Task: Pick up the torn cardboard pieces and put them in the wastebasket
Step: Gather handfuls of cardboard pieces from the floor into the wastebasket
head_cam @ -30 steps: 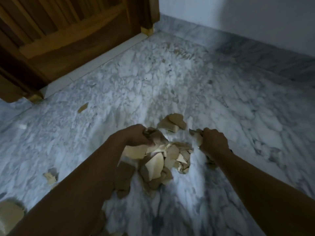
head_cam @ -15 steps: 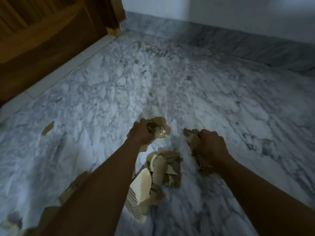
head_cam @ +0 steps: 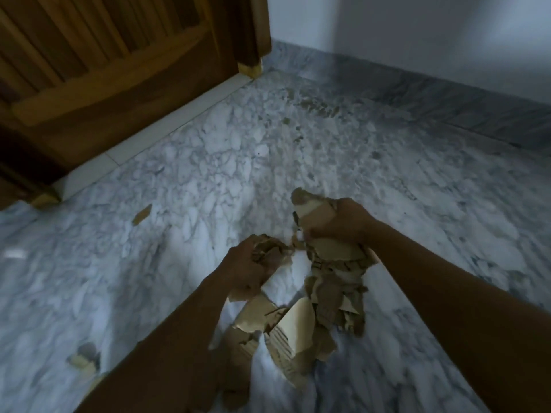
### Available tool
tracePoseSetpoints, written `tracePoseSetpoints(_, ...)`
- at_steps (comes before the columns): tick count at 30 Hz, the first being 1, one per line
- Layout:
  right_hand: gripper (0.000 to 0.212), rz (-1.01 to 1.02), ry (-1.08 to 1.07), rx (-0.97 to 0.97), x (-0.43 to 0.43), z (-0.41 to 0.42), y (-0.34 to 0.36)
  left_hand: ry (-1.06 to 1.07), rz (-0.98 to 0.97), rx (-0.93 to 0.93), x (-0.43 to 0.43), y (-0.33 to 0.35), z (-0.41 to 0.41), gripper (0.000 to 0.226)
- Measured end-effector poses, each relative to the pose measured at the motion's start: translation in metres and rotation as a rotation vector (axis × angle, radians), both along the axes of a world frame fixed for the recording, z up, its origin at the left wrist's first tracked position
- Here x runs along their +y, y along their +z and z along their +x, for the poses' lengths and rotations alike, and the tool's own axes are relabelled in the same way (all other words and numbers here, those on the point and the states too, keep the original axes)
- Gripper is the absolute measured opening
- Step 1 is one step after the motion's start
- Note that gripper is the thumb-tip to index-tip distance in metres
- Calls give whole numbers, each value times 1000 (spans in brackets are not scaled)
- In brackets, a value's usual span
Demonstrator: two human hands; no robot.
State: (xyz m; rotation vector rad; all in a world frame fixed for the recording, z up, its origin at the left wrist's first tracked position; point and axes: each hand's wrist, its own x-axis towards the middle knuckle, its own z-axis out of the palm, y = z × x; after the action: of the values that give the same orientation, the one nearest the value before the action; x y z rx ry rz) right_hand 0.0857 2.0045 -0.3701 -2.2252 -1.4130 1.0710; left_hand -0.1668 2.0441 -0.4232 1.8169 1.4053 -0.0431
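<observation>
I see my left hand (head_cam: 249,268) and right hand (head_cam: 343,223) each clenched around torn cardboard pieces (head_cam: 301,326), frame centre.

Both bare forearms enter from the lower edge and reach forward, converging toward centre. Left hand (head_cam: 249,271): wrist slightly flexed, back of hand facing up and toward 9 o'clock, fingers (head_cam: 238,289) curled closed around a clump of torn brown cardboard pieces (head_cam: 269,253). Right hand (head_cam: 343,223): positioned at 1 o'clock of the left and further forward, knuckles upward, fingers wrapped tight on a larger bundle of torn cardboard (head_cam: 316,216). The two hands are near each other, not touching.
</observation>
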Motion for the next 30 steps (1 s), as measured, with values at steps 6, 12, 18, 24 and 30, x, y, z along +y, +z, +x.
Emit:
tracePoseSetpoints(6,90,-149,109,-234,27,-69,-60,61,94,10,23,16,-69,24)
tracePoseSetpoints(12,78,-197,72,-239,37,-76,-52,313,171,47,87,26,-144,52)
tracePoseSetpoints(18,57,129,321,-446,75,-159,-61,378,166,198,165,9,-190,60)
tracePoseSetpoints(24,48,51,331,-546,104,-173,-79,360,171,266,199,-26,-210,70)
tracePoseSetpoints(30,34,62,310,-533,108,-169,-84,484,144,241,201,-31,-211,80)
